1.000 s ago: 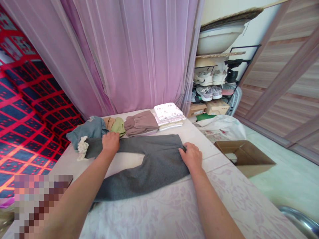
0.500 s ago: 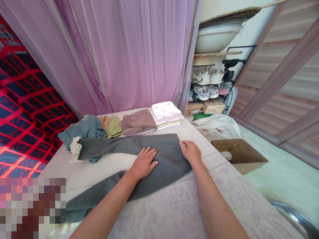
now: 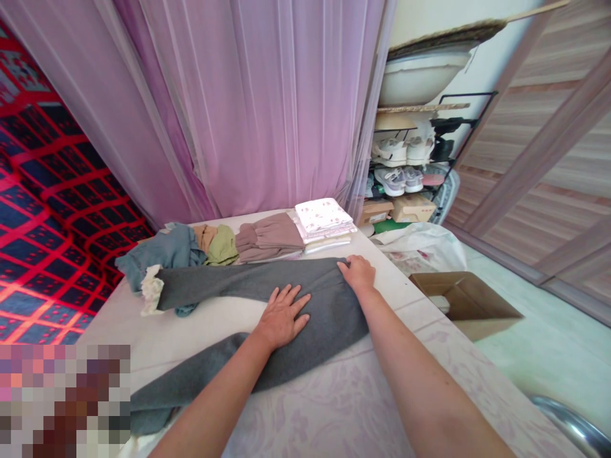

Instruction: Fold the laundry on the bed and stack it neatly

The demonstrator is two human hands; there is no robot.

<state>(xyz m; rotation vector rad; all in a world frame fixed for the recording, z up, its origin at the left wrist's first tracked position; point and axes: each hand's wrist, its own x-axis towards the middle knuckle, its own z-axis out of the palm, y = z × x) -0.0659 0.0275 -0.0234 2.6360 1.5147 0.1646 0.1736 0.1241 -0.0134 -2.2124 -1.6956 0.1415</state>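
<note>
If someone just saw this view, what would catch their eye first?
Probably the purple curtain across the back, with a bright red-and-navy checked cloth at its left. Next come the dark gray pants spread across the pale surface, the left hand flat on them, the right hand at their waist end.

Bright, diffuse light is nearly washing out the folded white cloth (image 3: pixel 322 214); lens distortion is stretching the wood-grain panels (image 3: pixel 548 121); pixelation is masking the lower-left corner.
</note>
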